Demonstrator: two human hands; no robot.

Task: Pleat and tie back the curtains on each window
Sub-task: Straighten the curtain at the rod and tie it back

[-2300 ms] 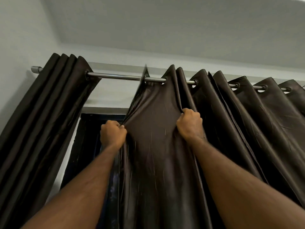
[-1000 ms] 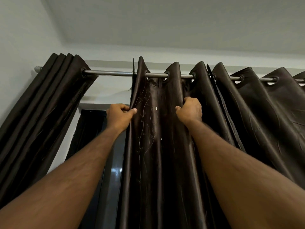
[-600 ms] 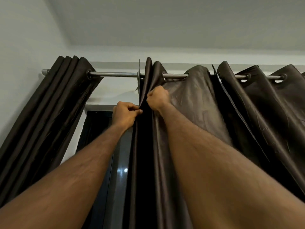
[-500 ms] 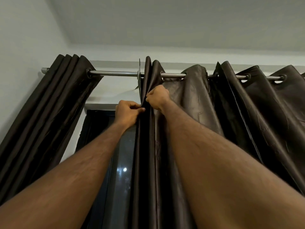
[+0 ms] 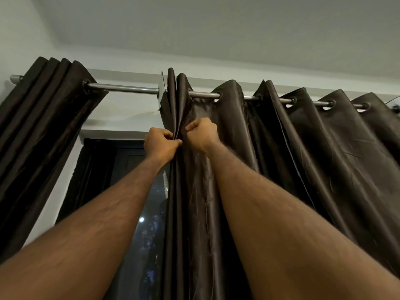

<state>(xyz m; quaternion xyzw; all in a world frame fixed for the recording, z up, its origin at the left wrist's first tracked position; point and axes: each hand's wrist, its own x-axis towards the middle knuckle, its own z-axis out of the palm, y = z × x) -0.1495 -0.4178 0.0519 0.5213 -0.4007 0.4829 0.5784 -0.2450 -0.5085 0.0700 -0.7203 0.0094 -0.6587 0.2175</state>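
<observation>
A dark brown right curtain (image 5: 324,161) hangs by eyelets from a steel rod (image 5: 123,88) under the ceiling. Its left edge is gathered into narrow pleats (image 5: 175,100). My left hand (image 5: 159,144) grips those pleats from the left, fingers curled round the edge. Close beside it, my right hand (image 5: 202,133) pinches the following fold of the same curtain. The left curtain (image 5: 39,135) hangs bunched in tight pleats at the rod's left end.
Between the two curtains the dark window (image 5: 129,191) shows, with night reflections in the glass. White wall (image 5: 121,114) runs above the window frame, and the grey ceiling (image 5: 216,29) lies overhead. Further folds of the right curtain spread to the right along the rod.
My right hand brought a fold leftward against the pleats held by my left hand. Since half a second ago it has shifted slightly right and lower on the fabric.
</observation>
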